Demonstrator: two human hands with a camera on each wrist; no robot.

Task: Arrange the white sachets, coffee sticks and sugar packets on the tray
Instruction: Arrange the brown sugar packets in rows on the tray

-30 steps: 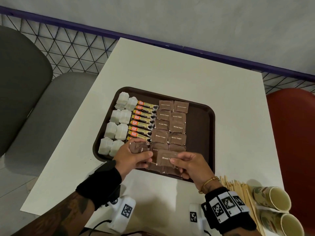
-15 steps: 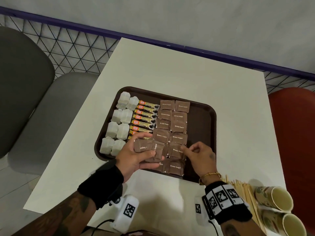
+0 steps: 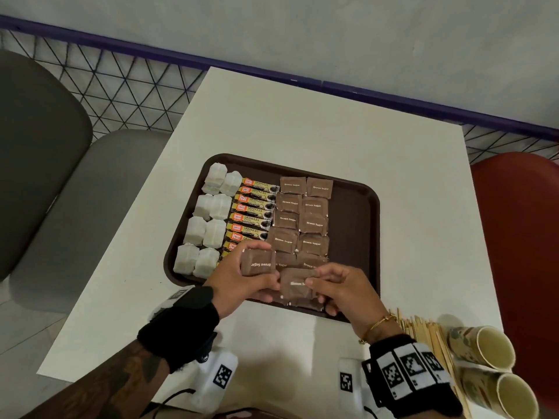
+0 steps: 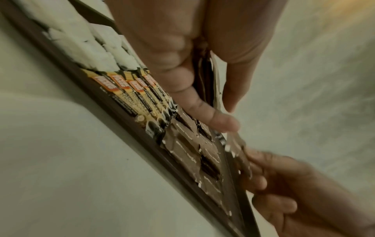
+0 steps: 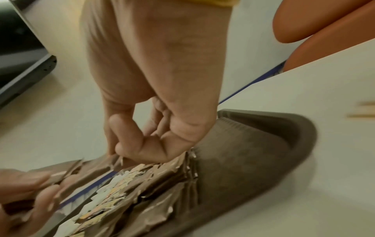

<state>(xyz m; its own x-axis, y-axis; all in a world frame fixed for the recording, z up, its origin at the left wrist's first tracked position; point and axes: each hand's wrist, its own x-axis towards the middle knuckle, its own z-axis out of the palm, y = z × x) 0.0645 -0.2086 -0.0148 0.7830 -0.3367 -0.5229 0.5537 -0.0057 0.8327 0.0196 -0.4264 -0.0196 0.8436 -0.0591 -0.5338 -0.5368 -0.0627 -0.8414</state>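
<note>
A dark brown tray [image 3: 354, 225] on the white table holds white sachets [image 3: 208, 225] in two columns at its left, orange-and-yellow coffee sticks [image 3: 251, 213] beside them, and brown sugar packets [image 3: 302, 219] in two columns at the middle. My left hand [image 3: 242, 276] grips a small stack of brown sugar packets [image 3: 258, 263] over the tray's near edge. My right hand [image 3: 338, 285] pinches one brown sugar packet [image 3: 296, 287] just right of that stack. In the left wrist view the held stack [image 4: 205, 77] sits between thumb and fingers. The right wrist view shows my fingertips [image 5: 129, 147] pinching a packet edge.
Wooden stirrers [image 3: 423, 334] and two paper cups [image 3: 484, 349] lie at the table's near right corner. A red chair [image 3: 520, 237] stands to the right, grey chairs [image 3: 45, 176] to the left. The tray's right third is bare brown surface. A mesh railing runs behind the table.
My right hand came back from the tray's sugar columns toward the left hand's stack and now pinches a fresh packet. The left hand kept its stack in about the same place.
</note>
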